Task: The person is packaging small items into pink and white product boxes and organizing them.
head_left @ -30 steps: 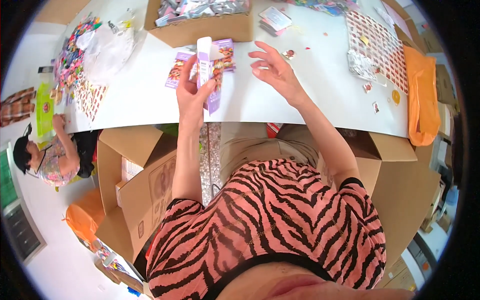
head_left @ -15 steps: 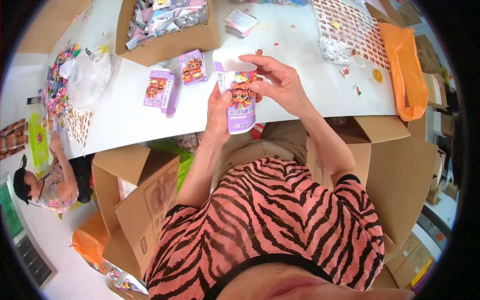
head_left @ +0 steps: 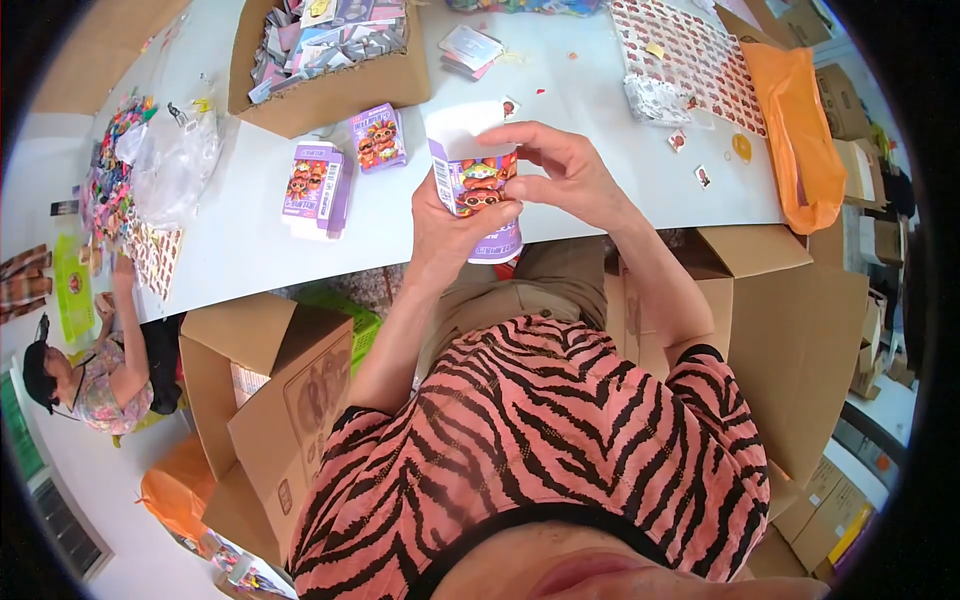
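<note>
A small purple printed carton (head_left: 485,178), with cartoon figures and a white inside, is held over the table's near edge. Its top end gapes and one white flap stands up. My left hand (head_left: 448,232) grips it from the left, the thumb lying across the printed front. On the other side my right hand (head_left: 575,180) has its thumb at the carton's right edge and curled fingers at the open top. Flat purple cartons (head_left: 313,188) lie in a small stack to the left, with another purple carton pile (head_left: 379,138) beyond.
A brown cardboard box (head_left: 330,110) full of cards stands at the back left. Cards (head_left: 472,48), sticker sheets (head_left: 690,60) and an orange bag (head_left: 797,140) lie farther right. Open cartons (head_left: 300,410) flank my legs. A co-worker (head_left: 100,370) sits at the left.
My left thumb has moved up and across the carton's front, covering more of it. My right hand stays at the top right edge, its fingers slightly shifted.
</note>
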Demonstrator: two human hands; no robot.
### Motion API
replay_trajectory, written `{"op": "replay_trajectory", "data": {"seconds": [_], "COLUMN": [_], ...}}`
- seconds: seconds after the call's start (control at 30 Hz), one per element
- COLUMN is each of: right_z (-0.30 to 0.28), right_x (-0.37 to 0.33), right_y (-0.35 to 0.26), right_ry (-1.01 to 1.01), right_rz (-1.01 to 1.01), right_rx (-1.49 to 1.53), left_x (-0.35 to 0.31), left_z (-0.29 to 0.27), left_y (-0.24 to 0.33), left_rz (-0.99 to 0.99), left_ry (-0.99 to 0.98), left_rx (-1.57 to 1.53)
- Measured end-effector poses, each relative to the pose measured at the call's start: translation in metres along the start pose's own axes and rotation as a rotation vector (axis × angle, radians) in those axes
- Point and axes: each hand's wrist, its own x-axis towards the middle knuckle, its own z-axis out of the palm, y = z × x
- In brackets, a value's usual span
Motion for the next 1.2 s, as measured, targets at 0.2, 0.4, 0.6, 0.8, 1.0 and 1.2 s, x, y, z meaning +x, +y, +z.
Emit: {"op": "replay_trajectory", "data": {"seconds": [0.2,0.4,0.6,0.8,1.0,1.2], "right_z": [0.006,0.000,0.000,0.013,0.020,0.024], "right_x": [-0.011,-0.029,-0.045,-0.066,-0.073,-0.070], "right_y": [-0.006,0.009,0.001,0.003,0.011,0.009], "right_ry": [0.108,0.264,0.210,0.296,0.330,0.301], "right_rz": [-0.008,0.140,0.285,0.224,0.237,0.125], "right_rx": [-0.355,-0.242,-0.197,-0.124,-0.126,-0.378], "left_x": [0.003,-0.012,-0.027,-0.034,-0.035,-0.028], "left_z": [-0.001,0.013,0.011,0.016,0.011,0.014], "left_y": [-0.008,-0.021,-0.029,-0.027,-0.031,-0.029], "left_rz": [0.047,0.210,0.116,0.057,0.084,0.462], "left_ry": [-0.020,0.055,-0.007,-0.009,-0.014,-0.017], "left_rx": [0.091,0.193,0.404,0.206,0.369,0.828]}}
